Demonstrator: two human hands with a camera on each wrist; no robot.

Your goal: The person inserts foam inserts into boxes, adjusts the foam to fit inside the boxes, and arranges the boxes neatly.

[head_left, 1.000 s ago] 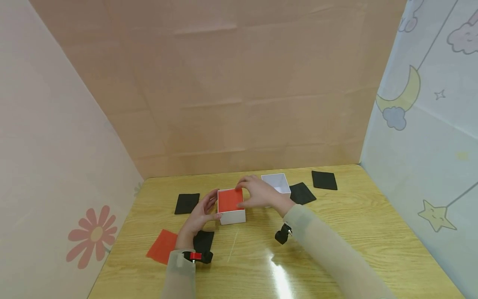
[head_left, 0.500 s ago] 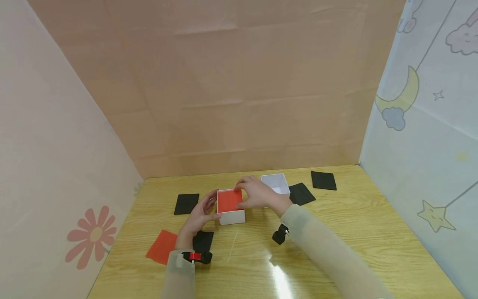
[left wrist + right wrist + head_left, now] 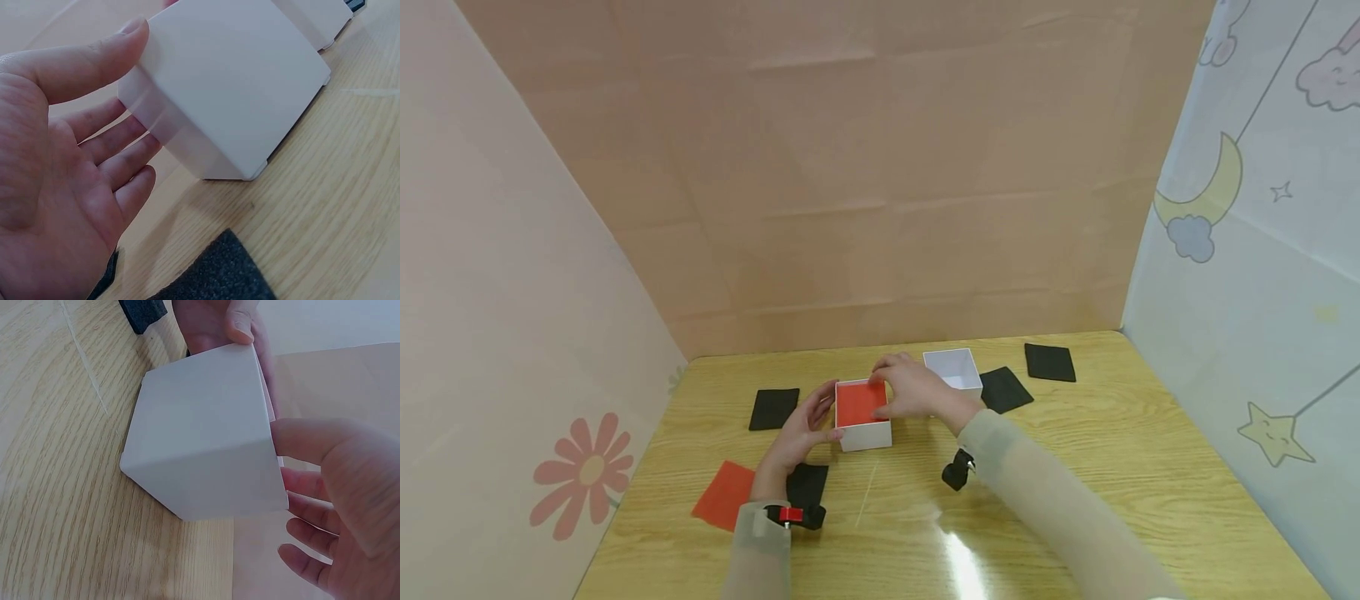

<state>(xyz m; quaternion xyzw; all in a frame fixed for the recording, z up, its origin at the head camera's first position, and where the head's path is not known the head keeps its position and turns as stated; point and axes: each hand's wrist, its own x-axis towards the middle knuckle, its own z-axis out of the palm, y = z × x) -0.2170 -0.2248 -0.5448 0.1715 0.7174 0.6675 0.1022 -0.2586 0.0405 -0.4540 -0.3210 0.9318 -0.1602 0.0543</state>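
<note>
Peach paper walls closed off the back and left of my workspace, with a moon-and-star print on the right, and the wooden table (image 3: 1075, 467) carried everything else. Near its middle sat the white box (image 3: 865, 433) with a red sheet (image 3: 859, 402) lying inside it; a second, empty white box (image 3: 953, 369) stood just behind and to its right. Black foam squares lay scattered about: one at the far left (image 3: 774, 407), one by my left wrist (image 3: 808, 483), two toward the right (image 3: 1006, 388) (image 3: 1049, 362). A spare red sheet (image 3: 724, 497) lay at the near left.

My left hand (image 3: 801, 433) rested against the box's left wall, fingers (image 3: 119, 165) straight and relaxed, thumb at the top edge. My right hand (image 3: 917, 390) curved over the far right corner, fingers (image 3: 306, 522) loosely spread, steadying rather than gripping.

I judged the red sheet was being seated flat in the box. Next, I reckoned, would come pressing it level, then reaching for a foam square.
</note>
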